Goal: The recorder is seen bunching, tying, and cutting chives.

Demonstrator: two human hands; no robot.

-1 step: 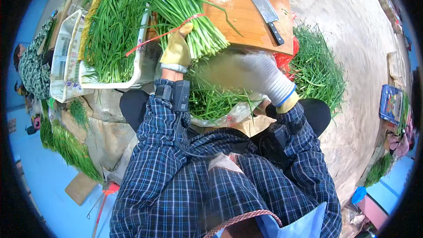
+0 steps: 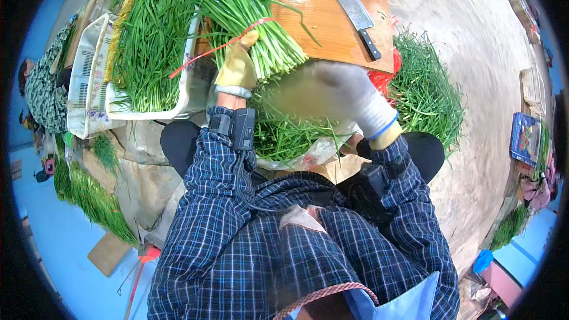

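My left hand (image 2: 238, 66), in a yellow-palmed glove, is closed round a thick bunch of garlic chives (image 2: 261, 38). A red tie (image 2: 240, 37) circles the bunch, one end trailing left. The leaves point up and away, with pale cut ends toward the lower right. My right hand (image 2: 341, 92), in a white-and-yellow glove, is just below those ends and smeared by motion, so its fingers cannot be made out. Under both hands lies a heap of loose green leaves (image 2: 290, 139) on clear plastic. Beyond, a cleaver (image 2: 357, 18) with a black handle rests on a wooden board (image 2: 332, 38).
A white crate (image 2: 178, 104) packed with chives stands at the left. Right of the board are red plastic (image 2: 385, 80) and a loose green pile (image 2: 430, 86) on the floor. More bundles (image 2: 98, 195) lie lower left; another person (image 2: 44, 92) sits at the far left.
My right hand has shifted very slightly up and left, still blurred. The left hand keeps its hold on the garlic chives, almost unmoved.
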